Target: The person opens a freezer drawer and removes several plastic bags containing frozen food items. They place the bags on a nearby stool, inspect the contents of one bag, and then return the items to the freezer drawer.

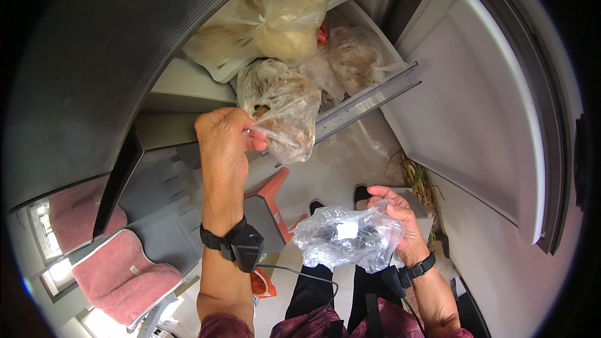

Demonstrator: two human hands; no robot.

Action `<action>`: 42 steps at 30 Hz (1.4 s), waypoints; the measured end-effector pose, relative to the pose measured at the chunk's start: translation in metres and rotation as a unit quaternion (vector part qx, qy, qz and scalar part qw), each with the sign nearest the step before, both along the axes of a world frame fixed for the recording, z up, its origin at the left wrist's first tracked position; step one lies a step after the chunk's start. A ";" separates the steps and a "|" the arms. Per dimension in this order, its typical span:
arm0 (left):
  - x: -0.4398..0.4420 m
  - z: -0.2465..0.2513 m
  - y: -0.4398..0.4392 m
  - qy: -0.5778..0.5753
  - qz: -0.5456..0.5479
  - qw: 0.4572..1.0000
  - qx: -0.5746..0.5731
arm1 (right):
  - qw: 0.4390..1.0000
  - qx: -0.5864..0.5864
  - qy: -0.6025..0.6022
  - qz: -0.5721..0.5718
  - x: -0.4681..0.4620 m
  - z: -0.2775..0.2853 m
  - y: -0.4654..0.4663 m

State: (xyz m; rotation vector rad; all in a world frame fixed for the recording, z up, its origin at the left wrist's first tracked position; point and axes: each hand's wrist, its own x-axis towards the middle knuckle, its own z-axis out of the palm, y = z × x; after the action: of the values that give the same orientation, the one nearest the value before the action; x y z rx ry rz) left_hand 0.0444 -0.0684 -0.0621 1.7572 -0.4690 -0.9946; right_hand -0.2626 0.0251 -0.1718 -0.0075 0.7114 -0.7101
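Observation:
My left hand [230, 131] pinches the gathered plastic of a clear bag of frosty brown food [281, 108], which rests at the left front of a pulled-out freezer drawer [366, 98]. Lower right, my right hand [396, 216] grips a crumpled clear plastic bag [347, 239] with a white patch and something dark showing through; its contents cannot be made out. Behind the frosty bag lies a large knotted bag of pale yellow food [281, 14]. Another clear bag with brownish contents [357, 56] sits at the drawer's right side.
An open refrigerator door [474, 112] stands on the right, and a dark door panel [94, 56] on the left. Below are a red and grey stool [267, 211], a chair with a pink cushion [122, 277], an orange bag [262, 284] and dry plant stalks [418, 178] by the wall.

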 end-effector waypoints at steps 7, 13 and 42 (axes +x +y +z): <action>0.012 -0.019 -0.030 -0.015 0.015 1.000 0.013 | 0.998 0.040 -0.012 -0.038 -0.006 0.011 0.001; 0.016 -0.047 -0.049 -0.036 0.034 0.999 -0.008 | 0.995 0.072 -0.010 -0.073 -0.007 0.018 0.006; 0.029 -0.113 -0.053 -0.405 0.000 0.911 0.084 | 0.997 0.061 0.023 -0.040 -0.010 -0.006 0.017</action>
State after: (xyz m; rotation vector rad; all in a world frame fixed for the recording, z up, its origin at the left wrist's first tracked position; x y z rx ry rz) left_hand 0.0732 -0.1212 -0.1750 2.2941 -0.9156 -0.2557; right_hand -0.2722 0.0417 -0.1777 0.1167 0.8024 -0.7449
